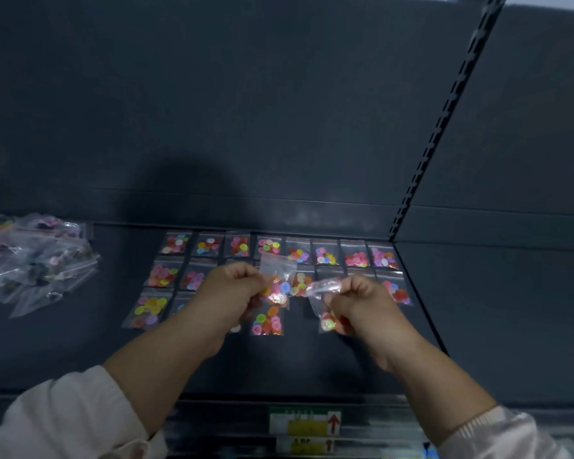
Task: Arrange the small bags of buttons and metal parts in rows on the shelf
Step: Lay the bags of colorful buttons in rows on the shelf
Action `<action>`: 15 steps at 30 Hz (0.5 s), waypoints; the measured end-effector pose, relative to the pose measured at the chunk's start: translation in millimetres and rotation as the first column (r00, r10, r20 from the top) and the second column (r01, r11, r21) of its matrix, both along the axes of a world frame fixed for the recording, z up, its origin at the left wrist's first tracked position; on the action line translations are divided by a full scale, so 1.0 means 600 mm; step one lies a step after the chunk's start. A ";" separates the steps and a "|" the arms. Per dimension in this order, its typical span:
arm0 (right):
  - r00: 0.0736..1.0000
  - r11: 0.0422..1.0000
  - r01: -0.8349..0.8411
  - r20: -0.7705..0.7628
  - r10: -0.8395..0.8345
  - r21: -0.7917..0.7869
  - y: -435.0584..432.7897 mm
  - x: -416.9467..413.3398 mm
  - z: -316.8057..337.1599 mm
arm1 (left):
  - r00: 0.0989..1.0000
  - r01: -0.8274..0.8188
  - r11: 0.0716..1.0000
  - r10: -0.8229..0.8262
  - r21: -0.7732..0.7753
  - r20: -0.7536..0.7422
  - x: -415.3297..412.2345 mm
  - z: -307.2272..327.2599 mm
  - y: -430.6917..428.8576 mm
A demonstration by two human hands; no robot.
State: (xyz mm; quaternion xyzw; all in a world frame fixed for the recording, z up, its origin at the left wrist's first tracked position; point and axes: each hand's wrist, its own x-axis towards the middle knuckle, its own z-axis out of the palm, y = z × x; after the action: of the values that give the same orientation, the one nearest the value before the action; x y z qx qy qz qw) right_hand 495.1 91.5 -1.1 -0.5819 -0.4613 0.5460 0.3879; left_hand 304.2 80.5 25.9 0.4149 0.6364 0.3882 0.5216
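Left hand (232, 286): its fingers pinch a small bag of buttons (278, 279), held up over the rows.
Right hand (355, 303): its fingers pinch a second button bag (327, 321) by the top, just beside the first.
Rows of bags (325, 255): flat on the dark shelf (295, 362), side by side.
Pile of bags (37, 260): far left on the shelf.

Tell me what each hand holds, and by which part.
The left hand pinches a button bag by its side edge; the right hand pinches a second button bag near its top.
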 end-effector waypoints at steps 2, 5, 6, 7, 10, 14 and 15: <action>0.999 1.000 -0.028 0.042 0.029 -0.013 -0.006 0.004 -0.009 | 1.000 -0.015 1.000 0.015 0.002 0.005 0.000 0.001 0.002; 0.994 0.997 -0.081 0.069 0.081 -0.007 -0.006 -0.005 -0.022 | 1.000 -0.027 1.000 0.027 0.015 0.005 0.000 -0.002 0.003; 0.990 0.995 -0.100 0.101 0.099 0.004 -0.005 -0.008 -0.027 | 1.000 -0.031 0.999 0.031 0.016 0.004 0.001 -0.003 0.002; 0.977 0.992 -0.123 0.176 0.117 0.027 -0.004 -0.009 -0.032 | 0.999 -0.033 0.999 0.033 0.015 0.004 0.001 -0.003 0.003; 0.821 0.966 -0.225 0.558 0.119 0.125 -0.009 0.001 -0.033 | 1.000 -0.030 0.999 0.030 0.017 0.005 0.002 -0.002 0.001; 0.631 0.894 -0.340 0.776 -0.014 0.293 -0.024 0.024 -0.034 | 1.000 -0.020 1.000 0.021 0.024 -0.013 -0.001 0.000 -0.001; 0.624 0.863 -0.391 0.782 -0.009 0.322 -0.024 0.027 -0.038 | 1.000 -0.019 0.999 0.020 0.028 -0.014 -0.003 -0.001 -0.001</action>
State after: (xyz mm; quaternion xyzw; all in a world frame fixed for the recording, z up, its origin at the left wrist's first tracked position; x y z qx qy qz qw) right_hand 511.5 77.0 -24.1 -0.5917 -0.7575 0.1631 0.2222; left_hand 302.3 80.1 25.2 0.4186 0.6386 0.3992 0.5075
